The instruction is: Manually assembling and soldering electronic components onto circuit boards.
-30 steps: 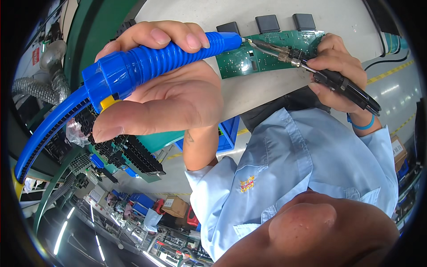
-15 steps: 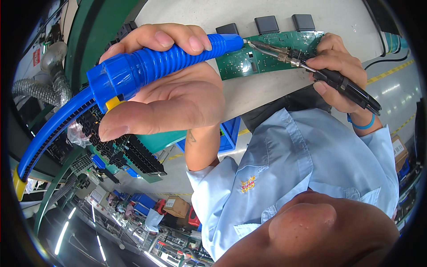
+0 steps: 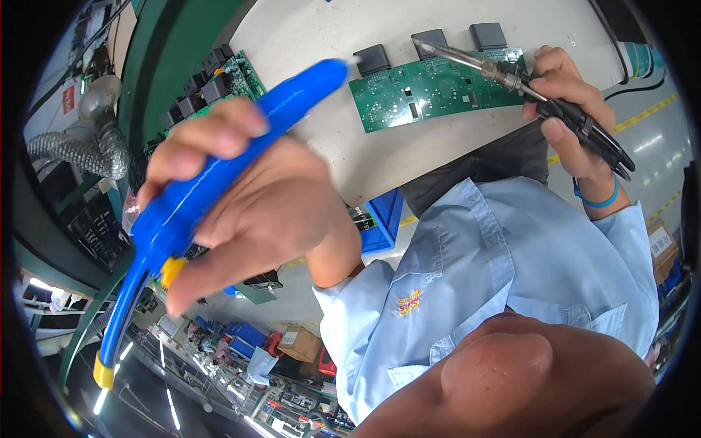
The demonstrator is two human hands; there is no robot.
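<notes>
My left hand (image 3: 270, 208) is wrapped round a blue solder sucker (image 3: 292, 95), blurred by motion. Its thumb lies by the yellow button (image 3: 173, 271), and its tip points up and right, beyond the left end of a green circuit board (image 3: 438, 91). The board lies flat on the pale table, with several black block-shaped parts along its far edge. Gripped in my right hand (image 3: 569, 102) is a soldering iron (image 3: 504, 73) with a black handle. Its metal tip hangs over the board's far edge, in front of the middle black block (image 3: 429, 44).
More boards with black parts (image 3: 215, 87) stand at the left, beside a green frame (image 3: 157, 58). A silver flexible duct (image 3: 109, 146) hangs farther left. Under the table edge is a blue bin (image 3: 391, 219). A black cable (image 3: 635, 91) runs at the right.
The solder sucker and my left hand have swung away from the board, down and left at the rear end. The soldering iron has lifted off the board's surface, towards its far edge.
</notes>
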